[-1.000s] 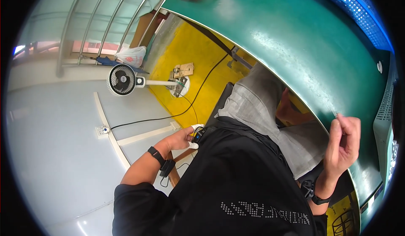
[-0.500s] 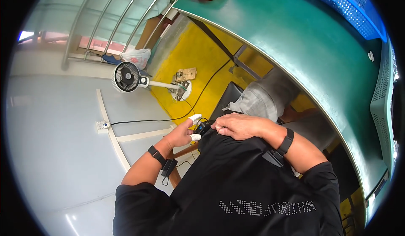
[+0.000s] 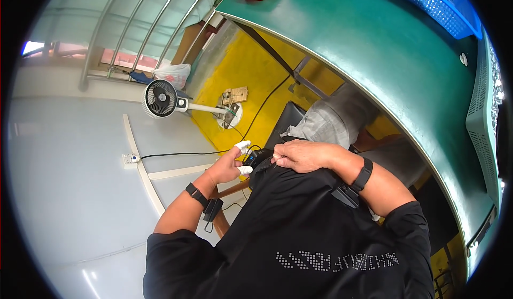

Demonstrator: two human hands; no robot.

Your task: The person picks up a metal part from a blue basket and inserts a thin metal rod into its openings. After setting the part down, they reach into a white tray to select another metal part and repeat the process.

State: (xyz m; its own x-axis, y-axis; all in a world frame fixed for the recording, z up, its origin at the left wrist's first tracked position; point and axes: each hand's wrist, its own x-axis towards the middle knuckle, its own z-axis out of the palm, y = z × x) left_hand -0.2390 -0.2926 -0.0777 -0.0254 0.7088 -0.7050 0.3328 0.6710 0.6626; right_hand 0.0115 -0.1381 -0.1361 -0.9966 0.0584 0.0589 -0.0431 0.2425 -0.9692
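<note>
Small black device [image 3: 260, 157] with thin cable, pinched between left hand [image 3: 228, 166] and right hand [image 3: 302, 155], both closed on it.

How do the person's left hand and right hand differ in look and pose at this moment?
The left hand wears white finger covers; the right hand is bare. The left hand reaches in from the side with fingers pointing at the small black device; the right hand lies flat over the black shirt. Both wrists carry black bands, and both hands meet at the waist.
</note>
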